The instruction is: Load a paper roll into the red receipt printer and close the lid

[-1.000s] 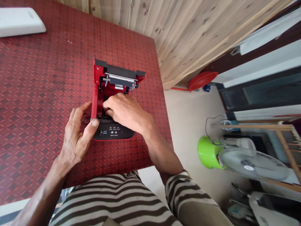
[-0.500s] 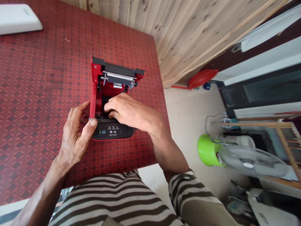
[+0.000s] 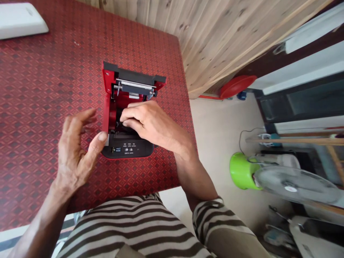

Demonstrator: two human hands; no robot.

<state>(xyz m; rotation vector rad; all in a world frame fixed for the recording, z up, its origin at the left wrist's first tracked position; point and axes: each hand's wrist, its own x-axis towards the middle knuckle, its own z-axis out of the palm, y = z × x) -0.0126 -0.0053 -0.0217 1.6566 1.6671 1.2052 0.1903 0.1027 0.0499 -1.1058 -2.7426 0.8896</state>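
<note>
A red and black label printer (image 3: 126,147) stands on the table with its lid (image 3: 135,80) swung up, showing a roller under the lid. Buttons and a small lit display sit on its front panel. My right hand (image 3: 146,120) reaches into the printer's compartment, fingers curled and pressed together; whatever they hold is hidden. To the left of the printer is my left hand (image 3: 76,147), open, fingers spread and holding nothing. Its thumb tip is at the printer's front left corner; I cannot tell if it touches.
The table (image 3: 53,82) has a red patterned top. A white object (image 3: 21,20) lies at its far left. Wooden planks (image 3: 215,39) run behind. On the floor to the right are a green bucket (image 3: 242,171), a fan (image 3: 295,184) and a red basin (image 3: 238,86).
My left hand has let go of the printer's left side and moved slightly left, its fingers spreading. My right hand has shifted a little inside the compartment.
</note>
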